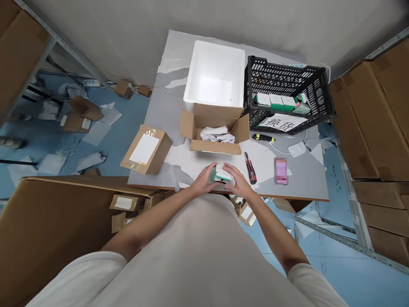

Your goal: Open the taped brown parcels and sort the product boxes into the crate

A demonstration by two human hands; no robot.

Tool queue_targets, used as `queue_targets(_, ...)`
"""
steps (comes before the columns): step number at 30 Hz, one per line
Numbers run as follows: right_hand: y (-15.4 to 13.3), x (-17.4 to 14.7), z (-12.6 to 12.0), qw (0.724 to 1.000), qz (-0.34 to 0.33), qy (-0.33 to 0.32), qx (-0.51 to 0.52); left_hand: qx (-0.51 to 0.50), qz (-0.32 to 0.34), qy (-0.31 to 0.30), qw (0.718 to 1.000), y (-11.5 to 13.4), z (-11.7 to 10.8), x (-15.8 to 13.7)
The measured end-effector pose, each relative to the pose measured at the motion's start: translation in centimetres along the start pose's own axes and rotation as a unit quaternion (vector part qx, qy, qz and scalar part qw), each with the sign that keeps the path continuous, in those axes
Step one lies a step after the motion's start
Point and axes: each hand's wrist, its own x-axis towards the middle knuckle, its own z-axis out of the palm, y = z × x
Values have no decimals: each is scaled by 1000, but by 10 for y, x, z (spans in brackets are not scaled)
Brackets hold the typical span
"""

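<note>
Between my two hands, at the table's front edge, is a small white and green box [223, 174]. My left hand [205, 180] grips its left side, and my right hand [237, 179] has its fingers over the right side and top. Just beyond stands an open cardboard box [215, 147] with crumpled white paper [217, 134] inside. Right of my right hand lies a red and black utility knife [250, 168]. Farther back is a yellow and black cutter [263, 137].
A taped carton [162, 153] sits on the table's left. Behind are a white foam bin [191, 81] and a black crate [322, 100] holding white and green boxes [276, 100]. A phone-like pink item [281, 171] lies right. A large carton [64, 213] with parcels stands front left.
</note>
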Motion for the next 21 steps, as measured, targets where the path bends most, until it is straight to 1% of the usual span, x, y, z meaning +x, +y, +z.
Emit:
queue_targets(4, 5, -3, 2, 994, -31, -24, -106, 1, 16, -1, 1000, -3, -1, 3)
queue_targets(7, 4, -2, 5, 987, -42, -34, -149, 5, 12, -10, 1000, -3, -2, 4)
queue_targets(9, 3, -2, 7, 986, -38, -31, -157, 9, 10, -17, 1000, -1, -4, 5)
queue_targets(12, 0, 0, 9, 988, -14, -26, -151, 18, 6, -28, 999, 0, -6, 7)
queue_targets(14, -1, 1, 8, 988, -3, -36, -147, 25, 7, -34, 999, -1, -7, 8)
queue_targets(16, -1, 1, 6, 987, -8, -57, -147, 31, 11, -34, 999, -3, -9, 8)
queue_targets(19, 2, -1, -1, 985, -15, -78, -155, 43, 29, -39, 998, -4, -20, 9)
queue_targets(21, 5, -1, -2, 983, -6, -77, -164, 66, 61, -46, 995, -2, -32, 11)
